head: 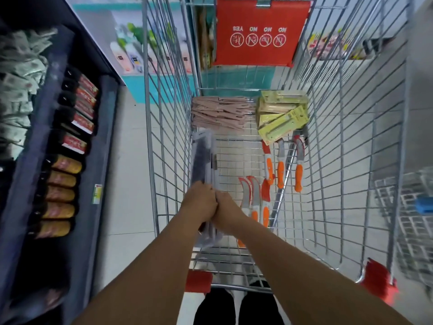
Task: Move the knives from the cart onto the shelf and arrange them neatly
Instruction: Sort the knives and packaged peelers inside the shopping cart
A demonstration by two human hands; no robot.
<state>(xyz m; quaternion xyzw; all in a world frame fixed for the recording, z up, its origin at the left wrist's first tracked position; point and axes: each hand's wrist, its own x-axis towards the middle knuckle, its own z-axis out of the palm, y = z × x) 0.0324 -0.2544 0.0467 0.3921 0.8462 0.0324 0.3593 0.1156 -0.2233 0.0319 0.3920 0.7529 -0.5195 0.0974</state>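
Note:
Inside the wire cart (332, 160), both my hands meet at the left side. My left hand (199, 204) and my right hand (226, 213) grip a blurred stack of clear-packed dark knives (203, 158) that points away from me. Several orange-handled knives (280, 170) lie loose on the cart floor to the right, some curved with red blade guards (251, 197). A pile of beige-sleeved knives (218, 112) lies at the far end, next to yellow-carded knives (282, 120). The dark shelf (77, 146) stands on the left.
The shelf holds rows of packaged knives with red labels (80, 124) and yellow labels (62, 181). A red folded child seat (257, 31) hangs at the cart's far end. A second wire basket (412, 207) stands at the right. Pale floor runs between cart and shelf.

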